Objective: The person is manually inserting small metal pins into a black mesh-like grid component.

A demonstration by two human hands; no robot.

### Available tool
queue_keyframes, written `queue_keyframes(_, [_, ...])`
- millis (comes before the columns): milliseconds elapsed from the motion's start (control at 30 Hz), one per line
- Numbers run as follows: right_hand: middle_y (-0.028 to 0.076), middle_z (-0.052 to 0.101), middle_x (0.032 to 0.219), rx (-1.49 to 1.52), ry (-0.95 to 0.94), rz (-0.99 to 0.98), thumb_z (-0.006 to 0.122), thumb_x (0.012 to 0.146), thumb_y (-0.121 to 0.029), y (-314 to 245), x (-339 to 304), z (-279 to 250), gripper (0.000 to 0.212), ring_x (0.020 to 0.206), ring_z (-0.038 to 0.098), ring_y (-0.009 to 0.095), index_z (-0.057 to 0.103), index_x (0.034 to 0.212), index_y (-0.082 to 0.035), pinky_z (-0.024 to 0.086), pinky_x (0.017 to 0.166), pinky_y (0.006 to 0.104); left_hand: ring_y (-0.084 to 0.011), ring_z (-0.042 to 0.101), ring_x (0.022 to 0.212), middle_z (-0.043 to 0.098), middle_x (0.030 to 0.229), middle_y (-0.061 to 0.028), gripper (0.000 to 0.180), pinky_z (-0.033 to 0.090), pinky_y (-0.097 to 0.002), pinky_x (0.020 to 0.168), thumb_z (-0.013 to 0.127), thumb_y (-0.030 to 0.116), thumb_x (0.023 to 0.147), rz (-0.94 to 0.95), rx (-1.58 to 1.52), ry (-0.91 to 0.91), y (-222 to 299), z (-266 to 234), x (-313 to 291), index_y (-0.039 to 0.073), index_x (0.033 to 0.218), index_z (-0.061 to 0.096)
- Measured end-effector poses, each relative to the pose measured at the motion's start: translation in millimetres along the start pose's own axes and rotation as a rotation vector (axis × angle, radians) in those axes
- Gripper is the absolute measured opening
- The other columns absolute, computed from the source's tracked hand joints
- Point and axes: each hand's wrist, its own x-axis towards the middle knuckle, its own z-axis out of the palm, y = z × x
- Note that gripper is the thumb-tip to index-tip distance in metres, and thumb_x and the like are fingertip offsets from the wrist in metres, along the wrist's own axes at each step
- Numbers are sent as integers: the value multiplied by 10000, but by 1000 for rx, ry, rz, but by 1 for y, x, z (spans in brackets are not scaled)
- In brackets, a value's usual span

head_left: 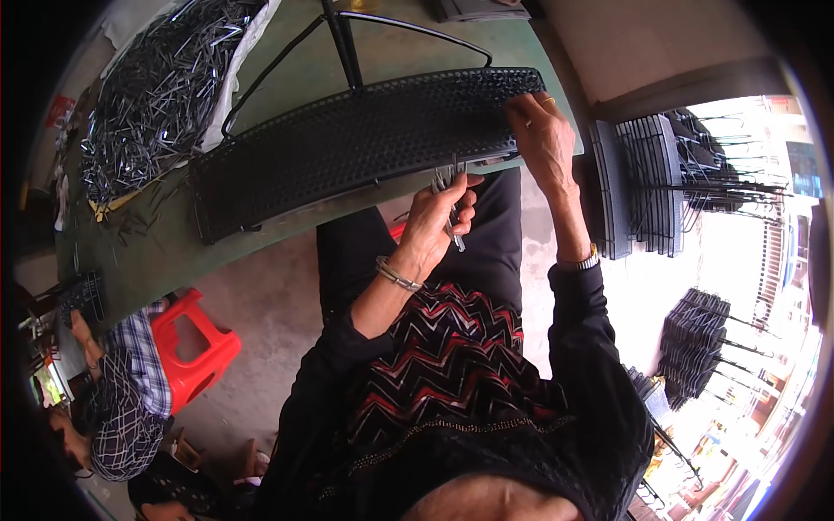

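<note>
A long black perforated metal panel [356, 139] lies across the green table, with a black tubular frame [343, 43] behind it. My left hand [432, 221] is closed around several thin metal strips [455, 233] below the panel's near edge. Their ends stick out above and below the fingers. At the panel's right end, my right hand [545, 139] has its fingers curled and pinched against the mesh. What lies between those fingertips is hidden.
On the left, a large heap of small dark metal strips [165, 95] fills a white sack on the green table [287, 221]. A red plastic stool [195, 352] and another person [130, 391] are at lower left. Black racks [638, 187] are stacked at right, with more black racks [692, 347] below.
</note>
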Motion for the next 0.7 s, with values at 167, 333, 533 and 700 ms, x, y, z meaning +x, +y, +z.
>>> queue_keyframes(167, [72, 609, 873, -47, 26, 33, 630, 852, -200, -1, 0, 2, 90, 783, 629, 295, 668, 906, -138, 487, 650, 400, -75, 459, 582, 564, 747, -40, 312, 320, -200, 448, 591, 253, 953, 4, 38, -9, 0, 4, -2, -32, 1070, 637])
queue_keyframes(333, [70, 612, 870, -86, -8, -33, 639, 857, -212, 3, -1, 9, 115, 749, 626, 280, 706, 931, -155, 485, 658, 377, -69, 445, 578, 575, 751, -49, 293, 319, -198, 452, 586, 253, 956, 29, 39, -22, -1, 3, -3, -9, 1082, 621])
queue_keyframes(533, [78, 610, 872, -100, 145, 38, 636, 878, -257, 1, -10, 13, 150, 745, 629, 281, 731, 937, -159, 484, 654, 380, -63, 443, 573, 581, 748, -56, 259, 320, -197, 447, 584, 255, 958, 45, 30, -18, -1, 3, -4, 17, 1061, 584])
queue_keyframes(700, [83, 614, 879, -157, 132, 94, 645, 875, -274, -1, -9, 10, 169, 762, 633, 289, 733, 939, -144, 484, 660, 382, -62, 454, 565, 608, 766, -73, 244, 314, -192, 433, 594, 254, 952, 72, 23, -40, 1, 5, -6, 21, 1023, 582])
